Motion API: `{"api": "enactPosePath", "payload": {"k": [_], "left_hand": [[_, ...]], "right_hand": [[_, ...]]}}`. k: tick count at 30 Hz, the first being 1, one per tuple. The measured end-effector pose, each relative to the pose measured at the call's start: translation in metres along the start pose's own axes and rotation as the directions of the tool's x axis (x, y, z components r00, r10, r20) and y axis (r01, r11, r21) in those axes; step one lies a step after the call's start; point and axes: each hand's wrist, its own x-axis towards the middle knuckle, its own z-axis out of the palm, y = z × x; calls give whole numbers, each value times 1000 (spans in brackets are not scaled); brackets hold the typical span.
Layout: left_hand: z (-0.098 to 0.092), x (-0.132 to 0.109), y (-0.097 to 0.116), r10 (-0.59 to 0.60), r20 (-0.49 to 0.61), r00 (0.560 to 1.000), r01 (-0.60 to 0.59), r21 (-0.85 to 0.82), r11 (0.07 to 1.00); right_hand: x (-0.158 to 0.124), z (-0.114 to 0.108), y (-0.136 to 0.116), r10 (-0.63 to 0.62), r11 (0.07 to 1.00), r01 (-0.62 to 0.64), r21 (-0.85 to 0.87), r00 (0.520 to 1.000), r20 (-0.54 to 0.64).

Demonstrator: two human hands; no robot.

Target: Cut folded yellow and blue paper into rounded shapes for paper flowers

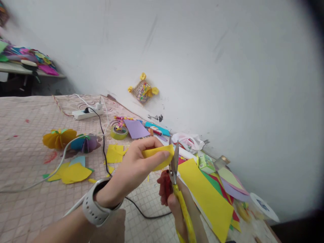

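Between the thumb and fingers of my left hand (pixel 138 165) is a folded piece of yellow paper (pixel 158 158). My right hand (pixel 177 202) grips scissors (pixel 174 165) with yellow handles, their blades pointing up and parted at the tips. The blades are at the right end of the paper; whether they touch it I cannot tell. Something dark red (pixel 166 184) shows at my right fingers, its kind unclear. Below and left of my left hand lie yellow paper cutouts (pixel 76 173) and a yellow scrap (pixel 114 153).
A white power strip (pixel 87 114) with cables lies at the back left, its black cable (pixel 103 141) running under my left arm. Paper ornaments (pixel 60 138), a tape roll (pixel 118 132) and purple paper (pixel 136 129) are behind. Yellow sheets (pixel 206 195) lie at the right, near the wall.
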Motion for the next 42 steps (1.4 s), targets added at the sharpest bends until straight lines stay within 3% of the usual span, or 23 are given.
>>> {"api": "enactPosePath", "payload": {"k": [8, 22, 31, 42], "left_hand": [[13, -4, -5, 42, -49, 998, -44, -40, 998], [14, -7, -7, 59, -38, 998, -62, -82, 995], [13, -7, -8, 87, -42, 995, -91, -116, 989], [20, -10, -13, 57, -68, 996, -72, -234, 970]], "right_hand": [[5, 3, 4, -108, 994, 106, -25, 992, -62], [-2, 0, -23, -17, 998, 15, -56, 999, -37], [-3, 0, -20, -18, 999, 17, -47, 1000, -18], [-1, 2, -19, -152, 986, 150, -79, 988, -17]]}}
